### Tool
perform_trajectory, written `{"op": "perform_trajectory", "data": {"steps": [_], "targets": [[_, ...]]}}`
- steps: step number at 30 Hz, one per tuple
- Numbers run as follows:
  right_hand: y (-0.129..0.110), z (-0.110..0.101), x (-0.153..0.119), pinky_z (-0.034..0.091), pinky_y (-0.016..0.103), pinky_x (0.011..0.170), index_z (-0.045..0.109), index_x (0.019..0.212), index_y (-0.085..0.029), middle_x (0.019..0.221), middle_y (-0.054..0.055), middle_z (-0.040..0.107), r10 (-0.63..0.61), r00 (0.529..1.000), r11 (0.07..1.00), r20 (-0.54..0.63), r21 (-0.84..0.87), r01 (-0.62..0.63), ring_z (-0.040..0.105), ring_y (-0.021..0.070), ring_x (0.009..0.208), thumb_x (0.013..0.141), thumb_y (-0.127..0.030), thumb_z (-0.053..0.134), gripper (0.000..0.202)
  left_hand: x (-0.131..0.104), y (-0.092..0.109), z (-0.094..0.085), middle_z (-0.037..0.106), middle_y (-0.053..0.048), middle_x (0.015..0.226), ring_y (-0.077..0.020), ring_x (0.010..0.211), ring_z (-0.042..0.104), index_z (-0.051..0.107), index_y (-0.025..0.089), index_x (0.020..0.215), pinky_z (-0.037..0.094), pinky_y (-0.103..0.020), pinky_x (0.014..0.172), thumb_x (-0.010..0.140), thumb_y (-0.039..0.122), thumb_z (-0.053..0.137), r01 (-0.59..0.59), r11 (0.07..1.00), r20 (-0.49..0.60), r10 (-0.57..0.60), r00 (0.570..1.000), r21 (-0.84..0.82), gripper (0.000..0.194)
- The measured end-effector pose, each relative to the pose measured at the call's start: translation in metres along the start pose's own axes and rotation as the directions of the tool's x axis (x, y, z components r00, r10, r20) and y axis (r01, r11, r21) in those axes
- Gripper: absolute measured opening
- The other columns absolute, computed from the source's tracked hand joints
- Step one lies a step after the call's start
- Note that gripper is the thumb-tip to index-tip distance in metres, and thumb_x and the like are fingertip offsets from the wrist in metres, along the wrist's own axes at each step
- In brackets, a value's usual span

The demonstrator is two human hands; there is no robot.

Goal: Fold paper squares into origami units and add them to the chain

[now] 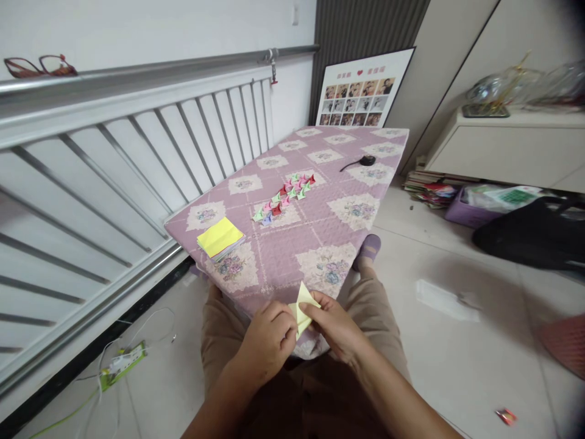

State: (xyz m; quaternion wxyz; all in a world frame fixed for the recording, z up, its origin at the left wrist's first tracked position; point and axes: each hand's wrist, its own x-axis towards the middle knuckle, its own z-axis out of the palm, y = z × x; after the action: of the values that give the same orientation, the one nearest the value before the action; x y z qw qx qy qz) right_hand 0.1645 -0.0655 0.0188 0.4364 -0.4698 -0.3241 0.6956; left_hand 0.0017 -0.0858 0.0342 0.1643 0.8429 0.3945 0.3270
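A pale yellow piece of paper (302, 308), partly folded with a pointed flap standing up, is held at the near edge of the table. My right hand (333, 320) pinches its right side between thumb and fingers. On its left side, my left hand (273, 334) has curled fingers closed on the paper's edge; the fingertips are partly hidden. A stack of square paper (220, 236), bright yellow on top, lies on the left of the table. Small folded paper pieces (286, 198) in red, pink, green and blue stand in rows near the table's middle.
The table has a purple floral cloth (315, 241). A black round object (367, 160) with a strap lies towards its far right. A metal railing (159, 140) runs along the left, with glasses (41, 66) on it. A power strip (122, 364) is on the floor at left.
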Motion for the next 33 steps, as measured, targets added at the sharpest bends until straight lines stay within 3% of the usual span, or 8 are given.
{"op": "perform_trajectory", "data": {"steps": [13,18,21,24,27,30,33], "targets": [[-0.004,0.006,-0.003,0.027,0.02,0.047,0.053,0.068,-0.018,0.056,-0.006,0.051,0.013,0.998,0.999,-0.059,0.053,-0.01,0.038,0.0061,0.049,0.063,-0.038,0.074,0.029,-0.003,0.001,0.001,0.059,-0.004,0.085,-0.0185,0.078,0.049,0.057,0.017,0.078,0.041,-0.034,0.072,0.088,0.012,0.045,-0.086,0.945,0.04,0.078,0.996,0.314,0.016],[-0.004,0.003,-0.001,0.028,0.02,0.048,0.055,0.072,-0.018,0.058,-0.006,0.054,0.005,0.997,0.999,-0.076,0.052,-0.001,0.04,0.0064,0.05,0.062,-0.038,0.077,0.031,-0.01,0.002,0.002,0.06,-0.004,0.086,-0.0193,0.079,0.05,0.057,0.018,0.081,0.041,-0.034,0.072,0.085,0.01,0.045,-0.084,0.951,0.09,0.059,0.994,0.299,0.015],[-0.002,0.001,0.0,0.03,0.021,0.05,0.056,0.073,-0.018,0.059,-0.006,0.054,-0.013,0.997,1.0,-0.074,0.025,0.015,0.041,0.0069,0.051,0.063,-0.04,0.076,0.032,-0.012,0.003,0.003,0.06,-0.004,0.086,-0.0191,0.082,0.053,0.056,0.018,0.083,0.042,-0.034,0.075,0.083,0.008,0.043,0.024,0.985,-0.034,-0.019,0.999,0.168,0.017],[0.001,0.001,0.0,0.032,0.022,0.051,0.056,0.073,-0.018,0.059,-0.005,0.055,-0.037,0.996,0.999,-0.078,-0.005,0.037,0.042,0.0079,0.051,0.066,-0.045,0.074,0.033,-0.009,0.004,0.004,0.06,-0.003,0.081,-0.0167,0.079,0.055,0.056,0.019,0.085,0.043,-0.03,0.073,0.084,0.012,0.045,0.249,0.968,-0.194,-0.25,0.949,-0.028,0.012],[0.004,0.002,0.0,0.033,0.023,0.053,0.056,0.074,-0.019,0.06,-0.005,0.055,-0.063,0.996,0.998,-0.065,-0.031,0.061,0.043,0.0086,0.053,0.067,-0.047,0.074,0.034,-0.002,0.004,0.006,0.061,0.0,0.079,-0.0152,0.075,0.056,0.057,0.019,0.084,0.043,-0.027,0.07,0.083,0.019,0.052,0.412,0.901,-0.125,-0.428,0.895,-0.134,0.005],[0.006,0.003,-0.001,0.032,0.022,0.053,0.054,0.073,-0.019,0.06,-0.005,0.054,-0.101,0.994,0.993,-0.045,-0.066,0.098,0.042,0.0085,0.053,0.068,-0.048,0.073,0.034,0.003,0.006,0.009,0.062,0.0,0.079,-0.0152,0.075,0.055,0.059,0.02,0.082,0.041,-0.027,0.07,0.083,0.021,0.053,0.48,0.866,-0.022,-0.487,0.873,-0.138,0.006],[0.006,0.003,0.0,0.032,0.023,0.053,0.052,0.072,-0.02,0.059,-0.006,0.052,-0.145,0.989,0.985,-0.035,-0.104,0.141,0.041,0.0092,0.053,0.07,-0.049,0.071,0.034,0.004,0.008,0.01,0.061,0.001,0.076,-0.0143,0.071,0.054,0.059,0.019,0.078,0.04,-0.026,0.067,0.082,0.02,0.053,0.505,0.851,0.004,-0.51,0.86,-0.141,0.007]]}}
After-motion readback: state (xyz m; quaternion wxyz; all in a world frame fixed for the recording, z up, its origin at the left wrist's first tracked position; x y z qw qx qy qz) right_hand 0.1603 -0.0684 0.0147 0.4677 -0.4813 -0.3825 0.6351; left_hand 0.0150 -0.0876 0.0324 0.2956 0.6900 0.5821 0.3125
